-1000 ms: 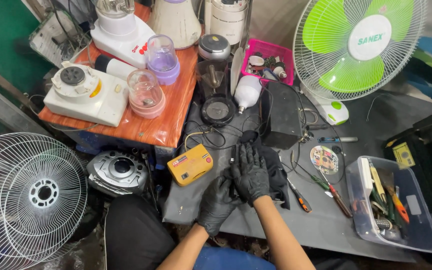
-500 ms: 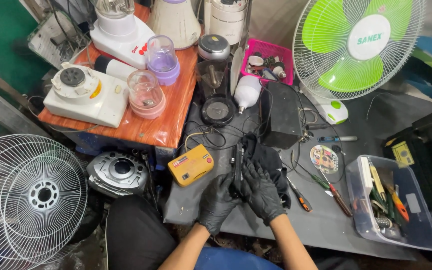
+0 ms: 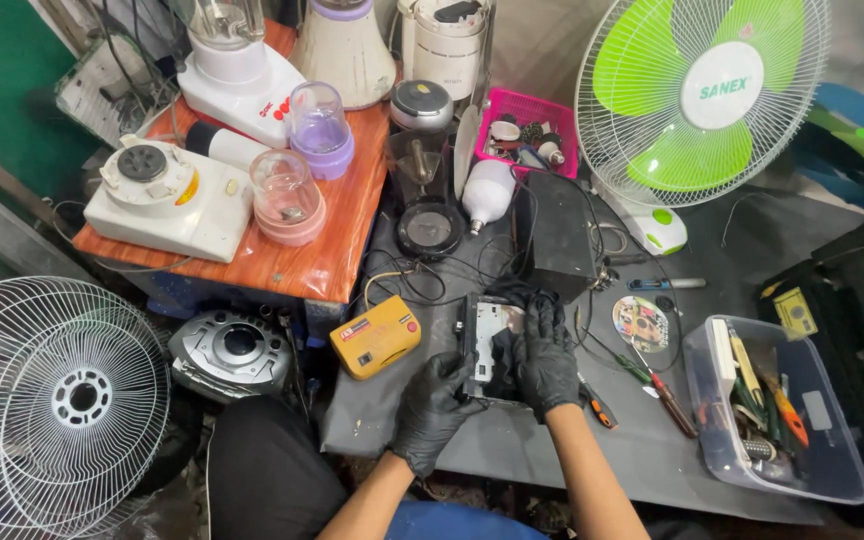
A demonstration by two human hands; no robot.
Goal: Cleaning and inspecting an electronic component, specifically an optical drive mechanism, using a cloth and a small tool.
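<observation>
Since a moment ago, the right hand has slid back from the black box onto the small black and metal device, where both gloved hands now meet. Largest around them, the green fan stands at the far right of the grey surface, with the clear tool bin nearer. Just left of the device lies the yellow meter. The left hand grips the device's near edge; right fingers curl over its top.

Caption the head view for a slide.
Two black-gloved hands, left hand and right hand, grip a small metal-framed device beside a yellow multimeter.
</observation>
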